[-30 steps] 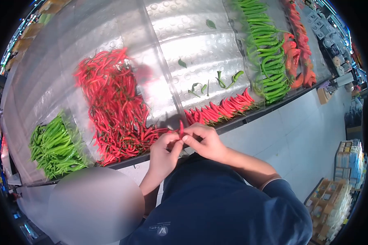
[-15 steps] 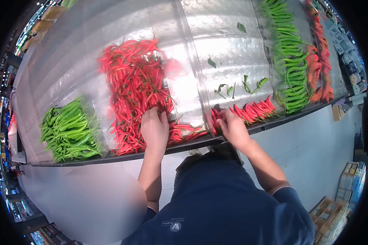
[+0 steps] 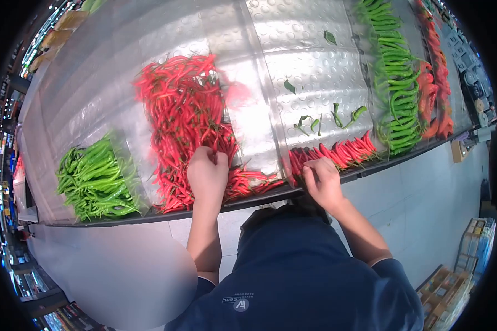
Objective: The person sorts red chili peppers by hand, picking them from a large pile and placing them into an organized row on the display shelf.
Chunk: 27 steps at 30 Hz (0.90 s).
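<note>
My left hand (image 3: 208, 175) rests on the big loose pile of red chili peppers (image 3: 185, 110), its fingers curled down into it and closed around peppers. The fingertips are partly hidden. My right hand (image 3: 324, 183) is at the near edge of a neat row of red chili peppers (image 3: 348, 150). Its thumb and fingers are bent together at the row's left end, and whatever lies between them is too small to make out. In the row the peppers lie side by side with their stems toward me.
Clear dividers (image 3: 268, 94) split the silver display shelf. A few green scraps (image 3: 337, 118) and loose leaves (image 3: 290, 86) lie behind the row. Green peppers stand at left (image 3: 96, 179) and right (image 3: 397, 94), with larger red peppers (image 3: 426, 99) beyond. A dark rim (image 3: 254, 199) edges the shelf.
My right hand has drawn slightly back toward me from the row. The left hand has turned a little and its fingers are more tucked in. The view has shifted slightly.
</note>
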### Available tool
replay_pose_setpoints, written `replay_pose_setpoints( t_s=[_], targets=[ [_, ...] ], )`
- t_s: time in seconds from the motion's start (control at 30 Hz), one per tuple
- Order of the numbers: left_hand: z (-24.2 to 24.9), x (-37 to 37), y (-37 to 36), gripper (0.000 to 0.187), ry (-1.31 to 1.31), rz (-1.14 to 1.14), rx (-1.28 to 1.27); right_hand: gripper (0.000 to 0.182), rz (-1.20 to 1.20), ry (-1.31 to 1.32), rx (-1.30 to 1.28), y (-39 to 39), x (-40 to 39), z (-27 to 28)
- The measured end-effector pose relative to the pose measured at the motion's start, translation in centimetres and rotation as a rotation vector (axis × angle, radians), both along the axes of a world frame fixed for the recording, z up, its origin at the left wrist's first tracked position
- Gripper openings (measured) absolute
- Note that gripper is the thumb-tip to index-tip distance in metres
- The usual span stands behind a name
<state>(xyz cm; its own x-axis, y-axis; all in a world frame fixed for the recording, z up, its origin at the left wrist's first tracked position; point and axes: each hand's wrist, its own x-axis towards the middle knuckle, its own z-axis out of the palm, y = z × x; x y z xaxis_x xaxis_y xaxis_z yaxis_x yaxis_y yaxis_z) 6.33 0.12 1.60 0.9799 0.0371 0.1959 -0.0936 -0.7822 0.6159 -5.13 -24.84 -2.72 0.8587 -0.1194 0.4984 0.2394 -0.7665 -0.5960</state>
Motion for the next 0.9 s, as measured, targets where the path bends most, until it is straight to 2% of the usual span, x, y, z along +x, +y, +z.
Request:
replay_pose_setpoints(
  t_s=[0.13, 0.17, 0.23, 0.33, 0.4, 0.47, 0.53, 0.57, 0.6, 0.67, 0.77, 0.9],
  targets=[
    [1.8, -2.5, 1.1, 0.008, 0.157, 0.001, -0.481, 0.011, 0.059, -0.038, 0.121, 1.2, -0.3, 2.7],
    [1.8, -3.2, 0.9, 0.008, 0.16, -0.003, -0.481, 0.014, 0.103, -0.035, 0.172, 1.9, -0.3, 3.6],
    [1.6, -4.9, -0.2, 0.011, 0.222, -0.325, -0.99, 0.028, 0.251, 0.03, 0.247, 2.8, -0.7, 5.2],
    [1.5, -7.3, -2.5, 0.013, 0.371, -0.53, -0.921, 0.034, 0.472, 0.083, 0.367, 4.0, -0.9, 5.7],
    [0.7, -7.4, -2.8, 0.013, 0.558, -0.643, -0.85, 0.032, 0.455, 0.085, 0.331, 4.0, -1.2, 4.7],
    [0.2, -7.0, -2.9, 0.014, 0.515, -0.651, -0.839, 0.028, 0.344, 0.075, 0.214, 3.7, -1.4, 4.4],
    [0.4, -5.7, -2.7, 0.015, 0.37, -0.599, -0.6, 0.019, 0.172, 0.102, 0.19, 2.8, -1.1, 5.2],
    [-0.7, -5.1, -2.7, 0.019, 0.194, -0.462, -0.447, 0.017, 0.056, 0.186, 0.243, 2.4, -0.9, 4.8],
    [-1.4, -4.1, -2.0, 0.021, -0.025, -0.4, -0.159, 0.015, -0.062, 0.268, 0.295, 1.7, -0.6, 4.3],
    [-1.6, -3.0, -1.8, 0.02, -0.126, -0.243, 0.152, 0.016, -0.106, 0.326, 0.13, -0.8, 0.1, 2.7],
    [-3.0, -2.0, -1.4, 0.018, -0.009, -0.208, 0.291, 0.017, -0.166, 0.438, -0.022, -2.5, 0.2, 2.1],
    [-4.0, -1.3, -1.4, 0.015, -0.011, -0.18, 0.256, 0.017, -0.135, 0.415, -0.087, -2.5, 0.0, 1.5]
  ],
)
